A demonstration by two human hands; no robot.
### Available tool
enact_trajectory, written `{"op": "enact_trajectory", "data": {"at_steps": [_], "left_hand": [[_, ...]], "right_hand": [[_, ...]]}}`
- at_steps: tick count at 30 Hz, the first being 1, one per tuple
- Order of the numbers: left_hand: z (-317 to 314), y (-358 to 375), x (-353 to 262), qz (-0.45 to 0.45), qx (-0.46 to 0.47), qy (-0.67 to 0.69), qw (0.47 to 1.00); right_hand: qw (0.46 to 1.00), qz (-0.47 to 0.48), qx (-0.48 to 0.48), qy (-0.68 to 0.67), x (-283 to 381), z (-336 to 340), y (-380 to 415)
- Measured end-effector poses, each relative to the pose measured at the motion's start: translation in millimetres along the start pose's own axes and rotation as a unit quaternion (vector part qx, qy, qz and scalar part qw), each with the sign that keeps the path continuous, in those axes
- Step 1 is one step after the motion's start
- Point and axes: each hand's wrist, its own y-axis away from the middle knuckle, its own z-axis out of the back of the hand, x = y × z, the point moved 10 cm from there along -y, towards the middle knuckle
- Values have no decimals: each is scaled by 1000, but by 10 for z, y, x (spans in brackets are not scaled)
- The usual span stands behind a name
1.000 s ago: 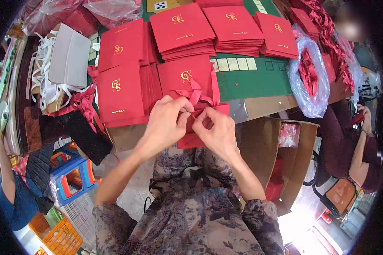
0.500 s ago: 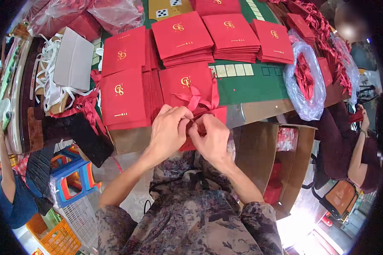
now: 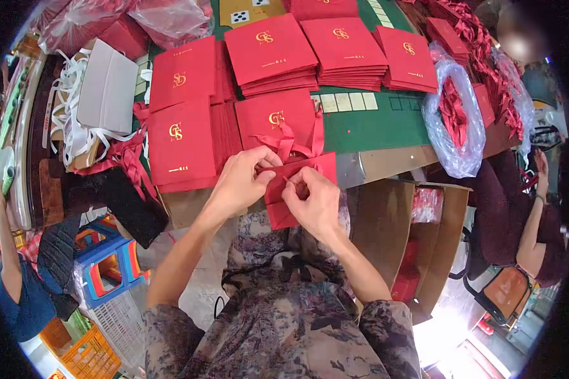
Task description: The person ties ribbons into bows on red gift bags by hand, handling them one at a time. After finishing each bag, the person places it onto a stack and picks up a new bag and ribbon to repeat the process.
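Observation:
A small red paper bag (image 3: 283, 216) is held upright at the table's front edge, over my lap. My left hand (image 3: 241, 183) is closed at the bag's upper left rim, fingers curled behind it and thumb in front. My right hand (image 3: 314, 201) pinches a thin red end that looks like ribbon against the bag's front; its fingertips partly hide it. Red satin ribbon (image 3: 289, 144) loops up above the rim. Just behind lies a stack of flat red bags (image 3: 259, 114) with gold lettering.
More stacked red bags (image 3: 270, 47) cover the green table top (image 3: 373, 136). A plastic bag of ribbons (image 3: 471, 151) stands at right, above an open cardboard box (image 3: 376, 234). White ribbons (image 3: 76, 114) hang at left. A co-worker's hand (image 3: 540, 169) shows far right, another person's arm far left.
My hands have moved apart a little, and more of the bag's front shows between them. My left hand has shifted slightly left and up. The co-worker's hand at right has opened upward.

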Motion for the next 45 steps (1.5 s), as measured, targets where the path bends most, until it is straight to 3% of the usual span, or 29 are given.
{"op": "enact_trajectory", "data": {"at_steps": [11, 13, 15, 20, 25, 27, 33, 37, 39, 43, 45], "left_hand": [[33, 54, -114, 16, -13, -38, 999], [13, 91, -108, 24, -14, -45, 999], [55, 148, -299, -77, -73, -127, 986], [64, 133, -262, -63, -80, -127, 987], [44, 141, -196, -10, -52, -72, 996], [23, 163, -143, 28, -61, -21, 998], [83, 212, -287, -101, -145, -86, 980], [75, 202, -300, -120, -144, -99, 977], [22, 166, -243, -68, -86, -69, 992], [-11, 234, -408, -165, -137, -141, 967], [-75, 275, -493, -192, -138, -168, 957]], "right_hand": [[999, -38, 17, -31, -40, -17, -32], [1000, -22, 7, -19, -21, -10, -39], [1000, 1, -2, 21, 49, 6, -49], [989, 81, -31, 120, 277, 24, -44], [993, -96, 12, -68, -133, -51, -15], [993, -98, 11, -58, -132, -57, 9], [998, -36, -35, -47, 3, 20, 7], [999, 15, 22, 44, 146, 112, -43], [993, 49, 48, 92, 300, 237, -87], [990, 98, -3, 105, 457, 549, -335], [981, 118, 119, 99, 419, 350, -452]]}}
